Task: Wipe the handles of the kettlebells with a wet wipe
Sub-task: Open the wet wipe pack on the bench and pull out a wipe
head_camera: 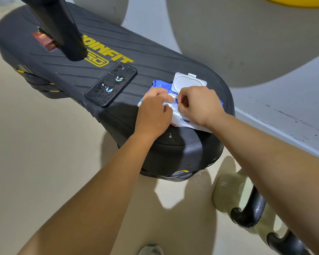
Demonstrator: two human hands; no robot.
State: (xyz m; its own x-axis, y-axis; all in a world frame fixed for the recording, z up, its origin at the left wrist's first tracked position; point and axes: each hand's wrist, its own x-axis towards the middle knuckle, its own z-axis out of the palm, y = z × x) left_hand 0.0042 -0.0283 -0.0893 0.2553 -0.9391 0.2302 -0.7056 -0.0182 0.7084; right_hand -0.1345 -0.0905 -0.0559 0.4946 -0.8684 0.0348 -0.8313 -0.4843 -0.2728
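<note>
left hand and right hand pinch the open-lidded wipe pack at centre frame, on a black ribbed machine base. a pale kettlebell sits lower right on beige floor beside a grey wall.

One blue-and-white soft wet-wipe pack; one black patterned phone; one small red box; two black curved kettlebell handles; two bare hands: left hand, right hand.
</note>
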